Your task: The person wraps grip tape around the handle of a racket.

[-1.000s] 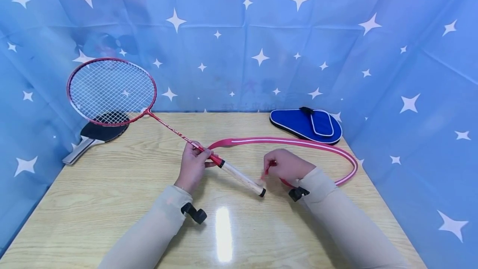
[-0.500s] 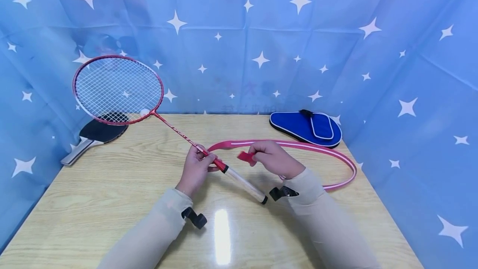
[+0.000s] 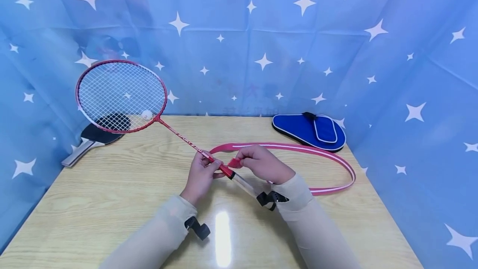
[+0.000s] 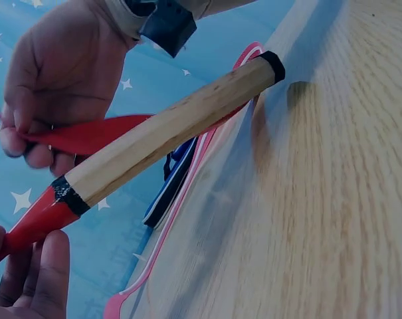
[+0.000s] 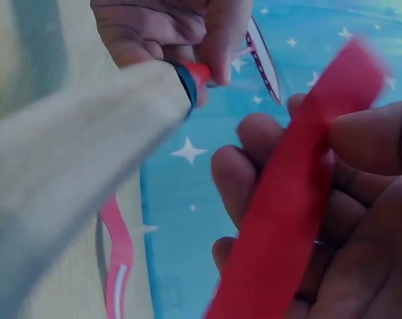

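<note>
The left hand holds a red badminton racket by the red cone above its grip, head raised to the upper left. Bare wood shows on the handle in the left wrist view, with a black cap at its end. Close beside the cone, the right hand pinches the end of a red band between thumb and fingers. In the right wrist view the band hangs down across the fingers. The rest of the pink-red strip, white-striped, curves over the table. Part of the handle is hidden behind the right wrist.
A black paddle with a pale handle lies at the table's left edge, partly behind the racket head. A white ball shows through the strings. The blue case lies at the back right. Blue starry cloth stands around the table.
The right hand has moved left and slightly up with the band's end, close to the racket's cone. The left hand and racket have shifted slightly right and down.
</note>
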The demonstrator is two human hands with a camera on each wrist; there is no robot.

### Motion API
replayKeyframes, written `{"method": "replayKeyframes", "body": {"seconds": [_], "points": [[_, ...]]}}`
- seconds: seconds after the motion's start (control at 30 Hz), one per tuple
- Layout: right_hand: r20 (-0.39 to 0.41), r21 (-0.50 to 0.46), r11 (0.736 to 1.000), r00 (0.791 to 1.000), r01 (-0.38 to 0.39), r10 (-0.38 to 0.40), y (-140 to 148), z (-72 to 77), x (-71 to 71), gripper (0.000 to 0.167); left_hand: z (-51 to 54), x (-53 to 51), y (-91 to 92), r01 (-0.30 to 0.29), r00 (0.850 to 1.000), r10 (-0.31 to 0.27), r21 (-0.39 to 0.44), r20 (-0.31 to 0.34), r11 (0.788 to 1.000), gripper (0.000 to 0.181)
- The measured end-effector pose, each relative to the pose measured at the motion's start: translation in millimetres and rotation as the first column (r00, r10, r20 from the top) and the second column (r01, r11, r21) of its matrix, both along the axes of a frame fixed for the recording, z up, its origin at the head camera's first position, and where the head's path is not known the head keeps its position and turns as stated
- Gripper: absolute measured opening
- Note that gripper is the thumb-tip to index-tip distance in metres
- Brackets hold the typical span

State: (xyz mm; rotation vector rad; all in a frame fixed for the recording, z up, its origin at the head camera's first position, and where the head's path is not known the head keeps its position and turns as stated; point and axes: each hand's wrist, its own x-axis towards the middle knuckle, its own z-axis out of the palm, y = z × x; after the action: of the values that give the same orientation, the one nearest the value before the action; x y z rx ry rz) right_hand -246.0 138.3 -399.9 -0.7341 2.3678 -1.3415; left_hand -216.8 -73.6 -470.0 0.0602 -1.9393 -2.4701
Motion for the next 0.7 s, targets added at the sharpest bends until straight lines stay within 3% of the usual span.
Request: {"method": "replayKeyframes", "body": {"seconds": [0.3,0.53,0.7], "points": [[-0.007,-0.055,0.998,1.000,-0.016,0.016,-3,-7.9,5.5,0.027,-2.2,3.1,1.7,-0.024,0.999,0.023,-0.059,-0.022,0.998,0.017],[-0.014,-0.054,0.999,1.000,-0.002,0.001,-13,-18.9,6.1,0.010,-3.1,5.4,1.0,-0.049,0.998,0.047,-0.066,-0.031,0.997,0.017],[-0.026,-0.036,0.999,1.000,0.006,-0.007,-19,-26.0,3.0,0.010,0.0,6.0,1.9,-0.048,0.998,0.045,-0.065,-0.045,0.997,0.017]]}}
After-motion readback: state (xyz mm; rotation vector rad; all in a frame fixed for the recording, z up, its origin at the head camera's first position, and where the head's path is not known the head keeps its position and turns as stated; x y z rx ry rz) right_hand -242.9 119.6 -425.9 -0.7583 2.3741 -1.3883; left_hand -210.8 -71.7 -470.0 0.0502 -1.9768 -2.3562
